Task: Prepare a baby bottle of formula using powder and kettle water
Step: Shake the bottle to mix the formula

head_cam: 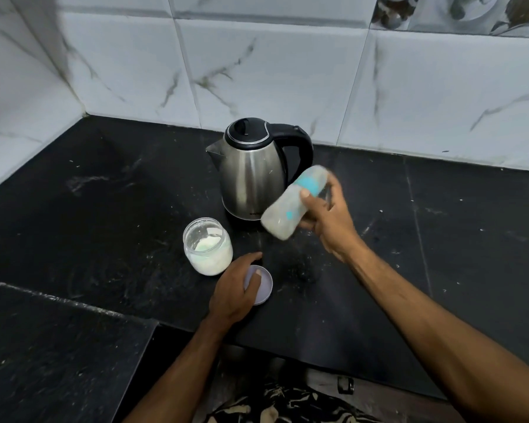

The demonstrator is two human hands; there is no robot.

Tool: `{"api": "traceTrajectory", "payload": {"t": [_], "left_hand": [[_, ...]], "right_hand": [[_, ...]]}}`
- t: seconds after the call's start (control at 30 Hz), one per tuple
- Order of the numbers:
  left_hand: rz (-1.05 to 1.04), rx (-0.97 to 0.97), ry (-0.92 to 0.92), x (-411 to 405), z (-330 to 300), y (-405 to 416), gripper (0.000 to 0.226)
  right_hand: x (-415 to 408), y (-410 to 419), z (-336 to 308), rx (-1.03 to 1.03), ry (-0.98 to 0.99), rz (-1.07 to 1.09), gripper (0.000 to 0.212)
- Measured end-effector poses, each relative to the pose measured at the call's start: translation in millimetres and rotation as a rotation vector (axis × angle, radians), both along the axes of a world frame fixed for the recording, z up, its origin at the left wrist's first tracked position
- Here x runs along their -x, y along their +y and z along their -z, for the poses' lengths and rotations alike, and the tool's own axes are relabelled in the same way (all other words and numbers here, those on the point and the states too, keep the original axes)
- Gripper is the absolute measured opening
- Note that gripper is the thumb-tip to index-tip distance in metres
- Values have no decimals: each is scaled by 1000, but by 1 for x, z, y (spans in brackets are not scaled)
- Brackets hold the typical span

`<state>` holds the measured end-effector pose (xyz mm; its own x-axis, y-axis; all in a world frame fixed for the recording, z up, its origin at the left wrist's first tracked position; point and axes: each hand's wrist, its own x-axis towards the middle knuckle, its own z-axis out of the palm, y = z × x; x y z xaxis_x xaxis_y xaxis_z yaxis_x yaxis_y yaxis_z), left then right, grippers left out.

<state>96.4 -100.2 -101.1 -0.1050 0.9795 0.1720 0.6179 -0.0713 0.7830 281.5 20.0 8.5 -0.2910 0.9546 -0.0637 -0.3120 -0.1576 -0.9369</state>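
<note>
Left hand (235, 288) rests on lid (264, 285); right fingers (307, 198) grip bottle (290, 206).

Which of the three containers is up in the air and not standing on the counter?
The baby bottle. The right hand holds it tilted, while the kettle and powder jar stand upright on the counter.

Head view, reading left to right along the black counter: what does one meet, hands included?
Open glass jar of white powder → left hand resting on the round lilac lid → blurred clear baby bottle with blue markings → right hand gripping that bottle. The steel kettle overlaps, so it is omitted.
</note>
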Motion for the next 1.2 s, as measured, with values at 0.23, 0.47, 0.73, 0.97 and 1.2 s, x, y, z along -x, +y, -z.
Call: {"api": "traceTrajectory", "payload": {"t": [0.23, 0.47, 0.73, 0.97, 1.2], "left_hand": [[0, 3, 13, 0, -2, 0, 41], [20, 10, 4, -1, -3, -1, 39], [-3, 10, 19, -1, -4, 0, 41], [-3, -6, 19, 0, -2, 0, 40], [-5, -34, 15, -2, -4, -2, 35]], "right_hand": [[-3, -3, -4, -57, -61, -57, 71], [-2, -20, 2, -214, -261, -460, 73], [-3, -10, 0, -62, -75, -138, 67], [-3, 0, -3, -26, 8, 6, 71], [6, -24, 11, -168, -233, -419, 68]]}}
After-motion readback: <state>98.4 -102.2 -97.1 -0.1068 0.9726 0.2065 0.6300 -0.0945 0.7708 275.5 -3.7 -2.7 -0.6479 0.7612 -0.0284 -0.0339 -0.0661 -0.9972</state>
